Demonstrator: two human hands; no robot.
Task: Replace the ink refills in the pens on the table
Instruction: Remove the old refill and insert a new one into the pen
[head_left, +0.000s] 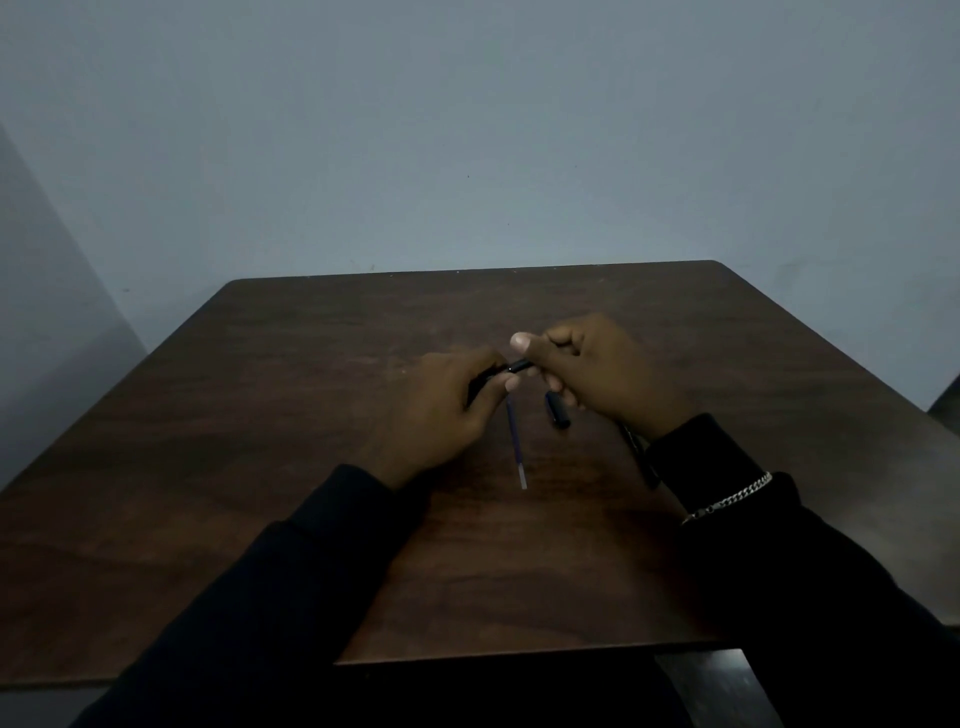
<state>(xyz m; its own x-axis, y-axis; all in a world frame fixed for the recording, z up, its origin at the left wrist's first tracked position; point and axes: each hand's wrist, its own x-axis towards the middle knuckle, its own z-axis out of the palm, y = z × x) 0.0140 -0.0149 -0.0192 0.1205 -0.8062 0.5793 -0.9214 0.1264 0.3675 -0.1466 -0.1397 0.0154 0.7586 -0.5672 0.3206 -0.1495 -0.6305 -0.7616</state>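
A dark pen (517, 367) is held level above the middle of the brown table (260, 415), between both hands. My left hand (447, 410) grips its left part and my right hand (602, 369) pinches its right end with thumb and fingers. Below the hands a thin purple ink refill (516, 447) with a pale end lies on the table, pointing toward me. A short dark pen cap or piece (557, 409) lies just right of it, under my right hand. Another dark pen (641, 457) lies partly hidden beside my right wrist.
The table's far edge meets a plain grey wall (467, 130). Both arms wear black sleeves, with a silver bracelet (727, 501) on the right one. A dark chair part (722, 686) shows below the near edge at right.
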